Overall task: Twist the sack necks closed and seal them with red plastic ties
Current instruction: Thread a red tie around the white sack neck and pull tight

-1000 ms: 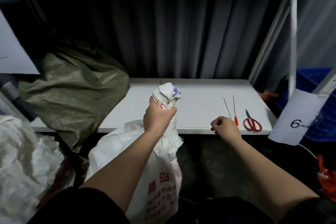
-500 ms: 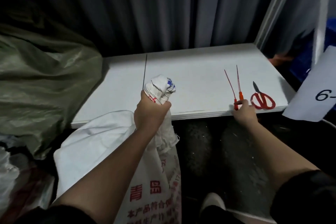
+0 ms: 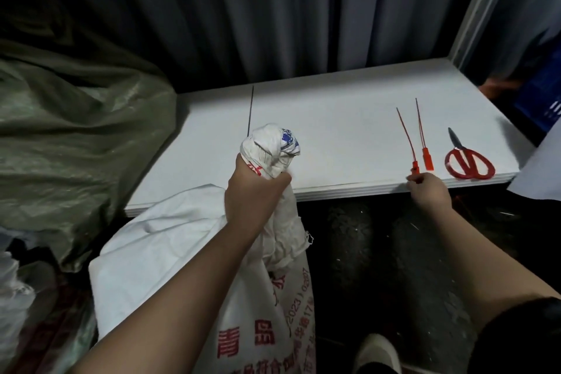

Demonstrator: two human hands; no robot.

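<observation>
Left hand (image 3: 255,191) clamps the twisted neck of the soft woven sack (image 3: 267,155); right hand (image 3: 429,191) pinches a thin, flexible red tie (image 3: 406,136) by its stiff head, likely the best hold.

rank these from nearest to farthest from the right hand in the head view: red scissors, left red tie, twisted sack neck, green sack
From the right hand at the board's front edge:
1. left red tie, its tag at the fingertips.
2. red scissors, just to the right on the board.
3. twisted sack neck, to the left, in the left hand's grip.
4. green sack, far left.
</observation>
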